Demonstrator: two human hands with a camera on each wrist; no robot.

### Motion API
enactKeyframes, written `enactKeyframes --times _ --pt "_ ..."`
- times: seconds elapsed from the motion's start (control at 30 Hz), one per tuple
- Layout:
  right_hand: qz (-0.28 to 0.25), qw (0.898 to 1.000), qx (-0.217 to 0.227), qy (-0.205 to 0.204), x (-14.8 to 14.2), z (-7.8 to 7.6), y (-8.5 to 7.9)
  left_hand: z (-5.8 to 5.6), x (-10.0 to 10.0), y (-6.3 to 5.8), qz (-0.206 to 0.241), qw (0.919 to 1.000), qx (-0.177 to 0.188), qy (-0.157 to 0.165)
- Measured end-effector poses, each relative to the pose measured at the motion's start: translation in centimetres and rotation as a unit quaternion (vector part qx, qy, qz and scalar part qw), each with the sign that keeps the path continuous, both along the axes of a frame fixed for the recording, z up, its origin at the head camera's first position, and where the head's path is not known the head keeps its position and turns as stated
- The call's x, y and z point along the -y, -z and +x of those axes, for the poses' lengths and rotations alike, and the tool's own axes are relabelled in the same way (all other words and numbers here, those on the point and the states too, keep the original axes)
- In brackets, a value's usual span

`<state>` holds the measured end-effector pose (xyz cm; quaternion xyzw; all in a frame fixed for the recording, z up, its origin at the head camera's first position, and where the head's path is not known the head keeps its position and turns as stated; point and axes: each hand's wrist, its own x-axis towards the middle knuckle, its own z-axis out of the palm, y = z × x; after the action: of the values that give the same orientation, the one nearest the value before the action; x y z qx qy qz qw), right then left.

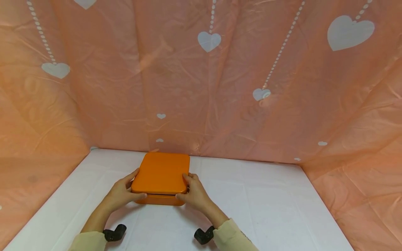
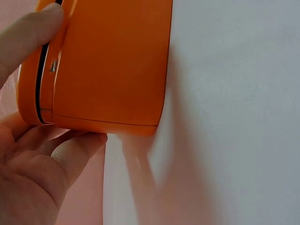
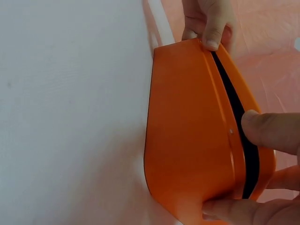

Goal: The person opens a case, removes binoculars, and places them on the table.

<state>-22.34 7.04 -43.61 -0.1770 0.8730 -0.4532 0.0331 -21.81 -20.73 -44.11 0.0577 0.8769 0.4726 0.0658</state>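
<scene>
An orange box with rounded corners rests on the white table, its lid on top. My left hand holds the near left corner; its thumb lies across the front seam and the other fingers are along the left side. At the near right corner my right hand grips the box, a thumb tip at the lid's edge in the right wrist view. That view shows a dark gap between lid and base, wider toward the right hand. A small silvery mark shows near the seam in the left wrist view.
White cloth covers the table. Peach curtains with white hearts enclose its back and both sides, the back one close behind the box. Black wrist cameras sit at both wrists, next to the pale sleeves.
</scene>
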Motion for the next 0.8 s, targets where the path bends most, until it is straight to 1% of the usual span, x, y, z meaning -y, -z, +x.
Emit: enactKeyframes --times 0.07,0.17,0.3,0.53,0.8 --pt "0.001 1.0 0.0 0.0 0.02 0.0 -0.05 0.1 -0.07 -0.08 -0.002 1.0 -0.001 0.001" --pt "-0.01 1.0 0.006 0.0 0.02 0.0 -0.07 0.21 -0.18 -0.12 -0.002 1.0 0.0 0.002" --pt "-0.017 1.0 0.012 0.007 0.01 0.06 -0.1 0.18 -0.24 0.01 0.002 1.0 0.003 -0.001" --pt "0.012 1.0 -0.008 0.027 0.05 0.08 -0.26 0.1 -0.22 0.19 0.008 0.9999 -0.007 -0.001" --pt "0.011 0.999 -0.021 0.028 -0.05 -0.12 -0.11 -0.07 -0.26 0.13 0.006 0.9998 -0.021 0.0"
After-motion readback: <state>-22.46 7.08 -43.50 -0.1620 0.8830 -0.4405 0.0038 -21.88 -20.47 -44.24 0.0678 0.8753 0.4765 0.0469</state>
